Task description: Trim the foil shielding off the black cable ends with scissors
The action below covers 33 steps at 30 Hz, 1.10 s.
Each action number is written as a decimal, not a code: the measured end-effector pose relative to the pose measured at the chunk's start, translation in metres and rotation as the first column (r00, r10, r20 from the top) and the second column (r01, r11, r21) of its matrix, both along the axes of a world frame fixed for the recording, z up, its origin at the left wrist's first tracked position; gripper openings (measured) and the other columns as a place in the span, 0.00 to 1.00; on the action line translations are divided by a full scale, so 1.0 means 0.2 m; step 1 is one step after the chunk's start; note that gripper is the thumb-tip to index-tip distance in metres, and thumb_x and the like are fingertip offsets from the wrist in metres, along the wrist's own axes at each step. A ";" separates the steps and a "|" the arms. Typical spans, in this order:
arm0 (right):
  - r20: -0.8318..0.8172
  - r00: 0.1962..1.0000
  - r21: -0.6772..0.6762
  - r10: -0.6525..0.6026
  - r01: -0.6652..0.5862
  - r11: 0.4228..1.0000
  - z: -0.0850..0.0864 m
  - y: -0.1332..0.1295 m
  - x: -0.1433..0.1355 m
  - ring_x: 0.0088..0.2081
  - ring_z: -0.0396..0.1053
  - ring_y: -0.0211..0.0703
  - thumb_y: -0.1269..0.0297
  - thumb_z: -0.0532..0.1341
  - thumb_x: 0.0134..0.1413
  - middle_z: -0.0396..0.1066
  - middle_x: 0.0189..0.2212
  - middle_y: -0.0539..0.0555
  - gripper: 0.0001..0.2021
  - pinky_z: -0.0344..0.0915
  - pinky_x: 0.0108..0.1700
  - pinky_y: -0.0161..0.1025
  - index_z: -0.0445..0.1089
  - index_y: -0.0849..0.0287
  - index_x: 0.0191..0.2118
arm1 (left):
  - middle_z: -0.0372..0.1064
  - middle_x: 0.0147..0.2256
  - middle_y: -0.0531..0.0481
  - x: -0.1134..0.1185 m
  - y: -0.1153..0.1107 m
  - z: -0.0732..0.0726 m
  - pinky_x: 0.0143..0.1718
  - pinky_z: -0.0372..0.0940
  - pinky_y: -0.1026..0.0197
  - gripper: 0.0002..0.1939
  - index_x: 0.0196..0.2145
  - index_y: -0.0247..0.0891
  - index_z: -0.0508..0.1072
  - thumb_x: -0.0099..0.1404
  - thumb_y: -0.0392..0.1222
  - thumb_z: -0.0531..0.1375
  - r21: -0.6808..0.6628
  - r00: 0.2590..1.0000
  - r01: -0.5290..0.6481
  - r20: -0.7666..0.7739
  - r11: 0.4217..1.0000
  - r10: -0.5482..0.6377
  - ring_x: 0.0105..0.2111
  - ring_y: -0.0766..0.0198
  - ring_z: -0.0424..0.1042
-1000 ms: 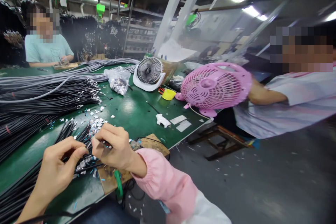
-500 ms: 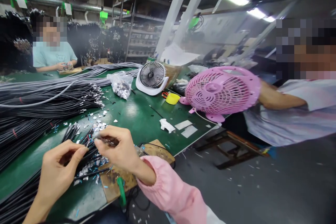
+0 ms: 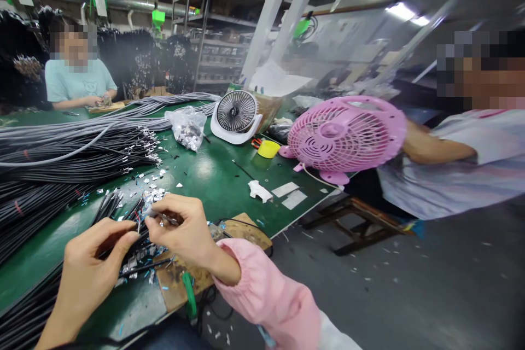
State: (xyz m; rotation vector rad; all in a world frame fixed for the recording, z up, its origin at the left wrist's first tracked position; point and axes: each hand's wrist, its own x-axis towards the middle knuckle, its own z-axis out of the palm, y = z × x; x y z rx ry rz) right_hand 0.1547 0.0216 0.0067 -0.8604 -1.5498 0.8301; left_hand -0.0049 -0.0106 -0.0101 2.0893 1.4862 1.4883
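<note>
Left hand (image 3: 92,257) pinches a thin wire (image 3: 139,225); right hand (image 3: 186,229) grips something dark (image 3: 169,219), too hidden to name. Pulling too hard could snap the wire.

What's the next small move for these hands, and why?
I'd probably hold the left hand steady and ease the right hand slightly closer: the left seems to pinch a thin wire, and the right, gripping a dark object, sits just beside it.

Slim black cables (image 3: 30,298) lie bunched by the near edge of the counter (image 3: 205,175), a pale wire end (image 3: 138,226) held above.
</note>
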 end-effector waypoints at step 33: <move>0.038 0.998 0.201 0.050 -0.057 0.978 -0.07 0.00 0.02 0.19 0.51 0.31 0.70 0.60 0.48 0.58 0.14 0.46 0.11 0.52 0.21 0.31 0.70 0.61 0.18 | 0.67 0.20 0.58 0.01 -0.02 0.01 0.17 0.57 0.71 0.10 0.36 0.43 0.82 0.64 0.39 0.59 0.074 1.000 0.017 -0.017 0.997 -0.015 0.17 0.72 0.64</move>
